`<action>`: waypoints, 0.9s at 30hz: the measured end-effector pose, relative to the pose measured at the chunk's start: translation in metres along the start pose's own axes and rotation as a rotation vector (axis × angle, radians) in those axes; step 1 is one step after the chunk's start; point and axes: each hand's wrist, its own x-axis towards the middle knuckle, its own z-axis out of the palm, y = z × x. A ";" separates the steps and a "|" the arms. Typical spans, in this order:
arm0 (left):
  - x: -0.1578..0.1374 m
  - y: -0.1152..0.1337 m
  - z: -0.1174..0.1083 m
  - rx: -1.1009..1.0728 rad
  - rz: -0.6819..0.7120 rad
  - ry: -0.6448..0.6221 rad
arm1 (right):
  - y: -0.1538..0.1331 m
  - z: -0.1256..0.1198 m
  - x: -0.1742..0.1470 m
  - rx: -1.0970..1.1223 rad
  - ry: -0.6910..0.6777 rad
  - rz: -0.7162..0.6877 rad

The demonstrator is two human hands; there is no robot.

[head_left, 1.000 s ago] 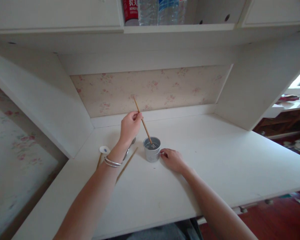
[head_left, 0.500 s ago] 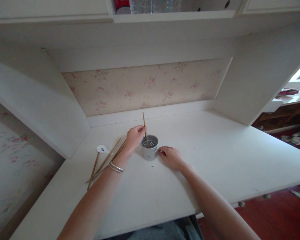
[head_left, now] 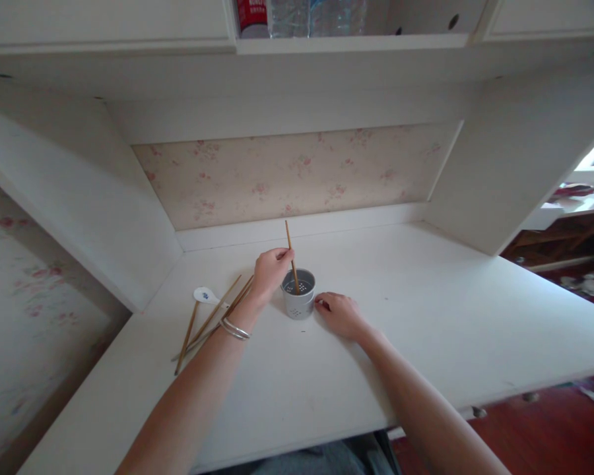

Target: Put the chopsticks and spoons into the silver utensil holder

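My left hand [head_left: 272, 269] pinches a wooden chopstick [head_left: 290, 236] near its middle. The chopstick leans slightly, and its lower end is inside a grey metal utensil holder [head_left: 299, 307] with small drain holes. Just right of the holder, my right hand [head_left: 337, 311] rests on the table with its fingers curled in and nothing visible in them. Its fingertips are at the holder's side; whether they touch it I cannot tell. Left of my left forearm lie several more chopsticks [head_left: 187, 338] and a white spoon [head_left: 205, 295] with a blue pattern, its handle partly hidden beneath the sticks.
The white tabletop [head_left: 426, 303] is bounded by a left side panel [head_left: 103, 211], a right side panel [head_left: 515, 158] and a floral back wall [head_left: 277, 175]. Overhead, a shelf [head_left: 351, 45] holds a red can [head_left: 253, 14] and clear plastic bottles [head_left: 336, 18].
The camera view has shifted slightly. My left hand still holds the chopstick in the holder, and my right hand stays beside it.
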 end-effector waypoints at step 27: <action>-0.087 -0.021 0.027 -0.409 -0.128 -0.042 | -0.008 -0.020 0.003 0.408 0.545 0.269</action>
